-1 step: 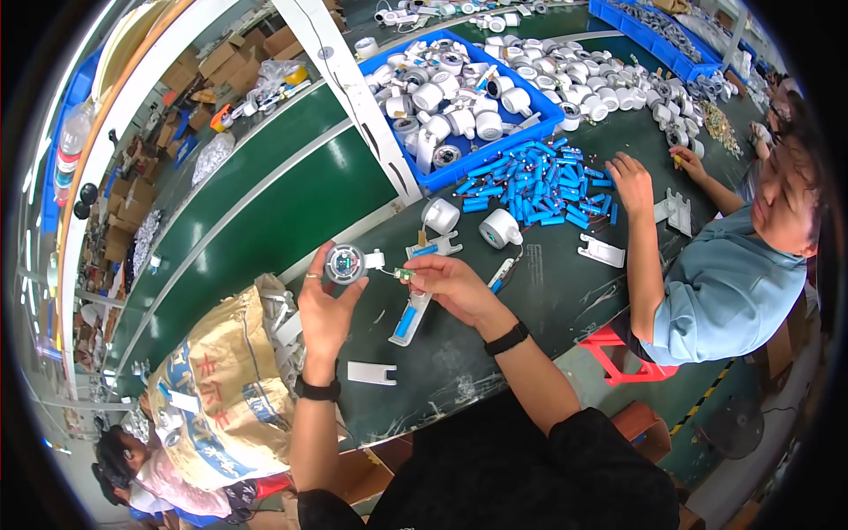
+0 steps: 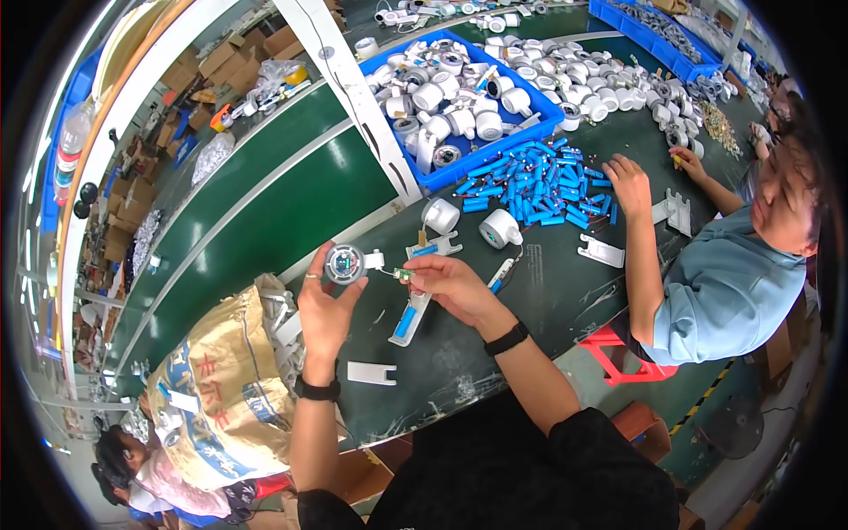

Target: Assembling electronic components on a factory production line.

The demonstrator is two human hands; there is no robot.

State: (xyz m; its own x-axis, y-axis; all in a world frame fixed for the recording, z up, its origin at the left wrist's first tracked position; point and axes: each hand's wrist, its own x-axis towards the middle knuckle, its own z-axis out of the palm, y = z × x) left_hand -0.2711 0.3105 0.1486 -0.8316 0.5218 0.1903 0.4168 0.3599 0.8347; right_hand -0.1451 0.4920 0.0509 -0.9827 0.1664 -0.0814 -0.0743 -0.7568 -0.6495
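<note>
My left hand [image 2: 325, 314] is closed round a round white device head [image 2: 345, 264], its open face up with a circuit inside. Between the fingertips of my right hand [image 2: 455, 287] is a small green circuit board [image 2: 404, 275], joined to the head's white stem by a thin wire. Just below lies a white handle shell [image 2: 412, 320] with a blue cylindrical battery in it. Beyond my right hand are two more white device heads, one upright [image 2: 440, 215] and one tilted [image 2: 501, 229]. A flat white cover [image 2: 372, 373] lies near the table's front edge.
Loose blue batteries [image 2: 539, 181] are heaped ahead, beside a blue crate [image 2: 539, 124] full of white heads. A large paper sack [image 2: 221, 380] of white parts stands at left, near a white post [image 2: 344, 88]. A co-worker [image 2: 715, 274] sits at right, hands over the table.
</note>
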